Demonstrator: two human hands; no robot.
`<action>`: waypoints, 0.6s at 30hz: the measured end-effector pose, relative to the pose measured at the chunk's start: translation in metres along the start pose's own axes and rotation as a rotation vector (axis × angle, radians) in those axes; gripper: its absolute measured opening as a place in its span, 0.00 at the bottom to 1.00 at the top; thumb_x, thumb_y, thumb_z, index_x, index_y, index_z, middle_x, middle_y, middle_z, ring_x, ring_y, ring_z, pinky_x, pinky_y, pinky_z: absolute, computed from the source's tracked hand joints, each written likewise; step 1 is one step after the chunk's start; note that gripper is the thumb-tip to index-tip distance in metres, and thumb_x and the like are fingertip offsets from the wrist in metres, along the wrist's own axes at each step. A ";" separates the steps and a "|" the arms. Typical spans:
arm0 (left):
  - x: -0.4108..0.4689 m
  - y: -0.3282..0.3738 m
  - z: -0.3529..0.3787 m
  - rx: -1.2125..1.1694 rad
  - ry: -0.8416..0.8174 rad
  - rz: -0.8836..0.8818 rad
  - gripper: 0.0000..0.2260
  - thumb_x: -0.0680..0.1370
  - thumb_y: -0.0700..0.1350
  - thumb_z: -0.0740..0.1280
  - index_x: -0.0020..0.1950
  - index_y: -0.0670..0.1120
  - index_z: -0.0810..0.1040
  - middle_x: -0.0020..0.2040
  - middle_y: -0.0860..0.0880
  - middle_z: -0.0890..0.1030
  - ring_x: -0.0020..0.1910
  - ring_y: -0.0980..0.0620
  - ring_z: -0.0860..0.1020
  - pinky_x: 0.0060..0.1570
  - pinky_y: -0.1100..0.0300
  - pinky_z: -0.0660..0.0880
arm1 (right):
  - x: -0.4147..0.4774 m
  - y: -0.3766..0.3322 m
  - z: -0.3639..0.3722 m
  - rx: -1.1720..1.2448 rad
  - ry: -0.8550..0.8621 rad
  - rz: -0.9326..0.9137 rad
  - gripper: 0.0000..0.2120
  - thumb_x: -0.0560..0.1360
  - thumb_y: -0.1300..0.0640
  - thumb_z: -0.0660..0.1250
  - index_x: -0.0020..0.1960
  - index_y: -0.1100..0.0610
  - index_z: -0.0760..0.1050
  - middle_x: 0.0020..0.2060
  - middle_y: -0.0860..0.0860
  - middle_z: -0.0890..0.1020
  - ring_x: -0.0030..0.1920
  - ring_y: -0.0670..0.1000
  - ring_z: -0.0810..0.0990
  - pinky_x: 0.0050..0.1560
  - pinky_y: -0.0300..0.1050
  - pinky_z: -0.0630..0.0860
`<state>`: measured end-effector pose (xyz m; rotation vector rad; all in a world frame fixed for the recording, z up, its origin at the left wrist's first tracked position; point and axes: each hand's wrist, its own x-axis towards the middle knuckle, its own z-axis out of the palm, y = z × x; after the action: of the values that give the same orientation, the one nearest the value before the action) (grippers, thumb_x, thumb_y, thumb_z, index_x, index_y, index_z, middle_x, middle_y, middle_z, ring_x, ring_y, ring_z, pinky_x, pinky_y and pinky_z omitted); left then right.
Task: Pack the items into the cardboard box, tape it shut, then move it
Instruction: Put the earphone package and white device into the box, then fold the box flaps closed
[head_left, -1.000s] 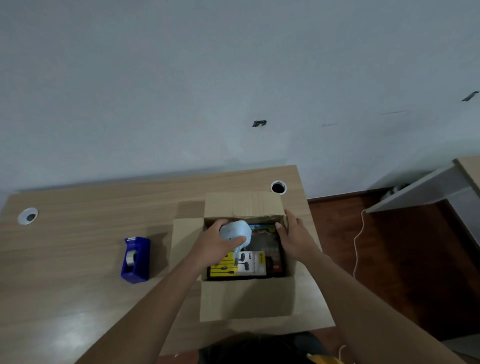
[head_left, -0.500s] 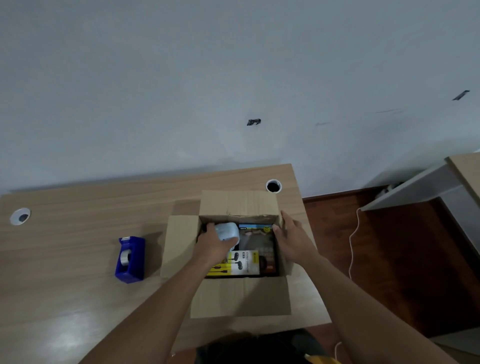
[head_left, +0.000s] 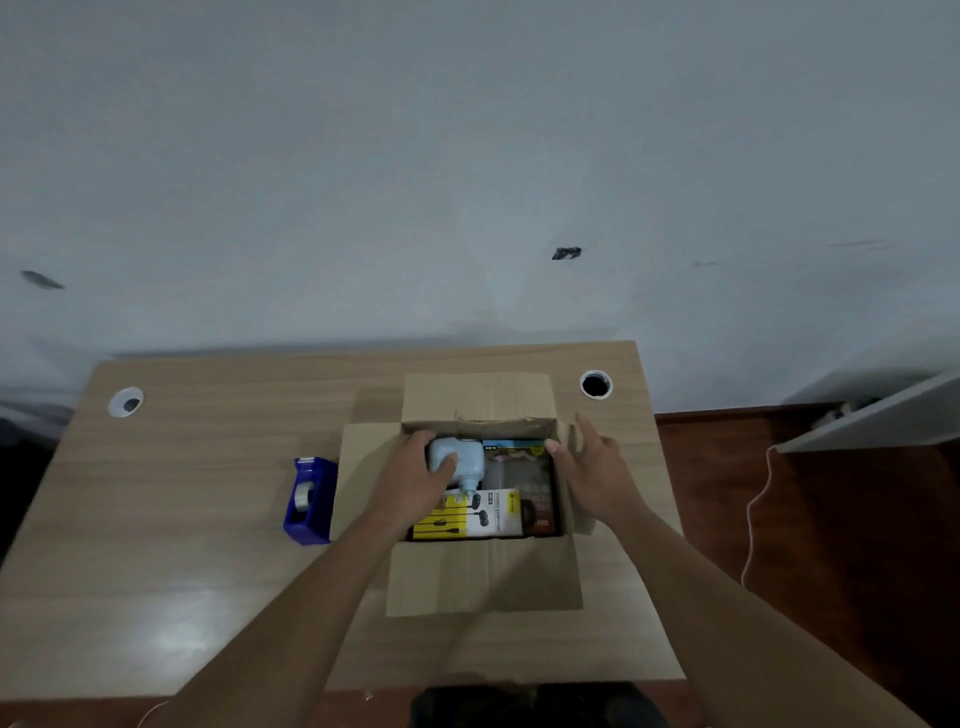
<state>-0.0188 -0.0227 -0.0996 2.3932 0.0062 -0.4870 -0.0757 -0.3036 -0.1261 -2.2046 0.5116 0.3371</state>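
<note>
Since the frame one second back, the left hand (head_left: 415, 480) has lowered the pale blue rounded plastic device (head_left: 457, 464) from above the rim down into the open brown cardboard box (head_left: 483, 577); the right hand (head_left: 592, 467) has lifted its fingers off the right wall. Camera view has also shifted, so the desk sits lower and more central.

Left forearm reaches in diagonally from the lower left, wrist straight. Hand is closed around the blue device: thumb lies across its front face, fingers wrap the far side. Device sits in the far left corner of the box, partly over a yellow-and-white earphone retail pack (head_left: 470, 514) lying flat on the bottom. A dark printed package (head_left: 524, 483) lies to the right of it, also flat.

Right forearm comes in from the lower right. Hand is open, fingers spread and slightly curled, holding nothing; fingertips hover near the box's right wall at its far corner, contact uncertain.

All four flaps are folded outward. Box rests on the light wood-grain desk (head_left: 208, 519). Blue tape dispenser (head_left: 310, 500) stands just beside the left flap.
</note>
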 end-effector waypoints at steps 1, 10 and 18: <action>-0.001 -0.007 -0.010 0.000 0.044 0.047 0.17 0.84 0.52 0.70 0.70 0.48 0.79 0.62 0.50 0.82 0.53 0.54 0.80 0.56 0.54 0.78 | 0.000 -0.004 0.000 0.002 0.011 0.023 0.41 0.82 0.32 0.63 0.86 0.52 0.55 0.70 0.63 0.77 0.76 0.63 0.69 0.66 0.58 0.74; -0.017 -0.062 -0.059 0.019 0.301 -0.081 0.30 0.80 0.49 0.76 0.81 0.47 0.72 0.67 0.43 0.76 0.68 0.43 0.72 0.69 0.53 0.68 | 0.002 -0.008 -0.024 0.096 0.279 0.049 0.14 0.85 0.46 0.66 0.63 0.54 0.81 0.52 0.48 0.84 0.57 0.54 0.83 0.52 0.45 0.71; -0.012 -0.077 -0.076 -0.267 0.275 -0.301 0.38 0.77 0.49 0.80 0.82 0.39 0.68 0.52 0.47 0.86 0.66 0.43 0.80 0.61 0.53 0.73 | -0.009 -0.037 -0.030 0.129 0.296 -0.028 0.11 0.86 0.48 0.65 0.49 0.51 0.81 0.42 0.46 0.84 0.45 0.49 0.81 0.41 0.43 0.71</action>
<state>-0.0139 0.0858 -0.0915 2.1831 0.5272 -0.2680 -0.0640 -0.3033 -0.0794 -2.1434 0.6424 -0.0386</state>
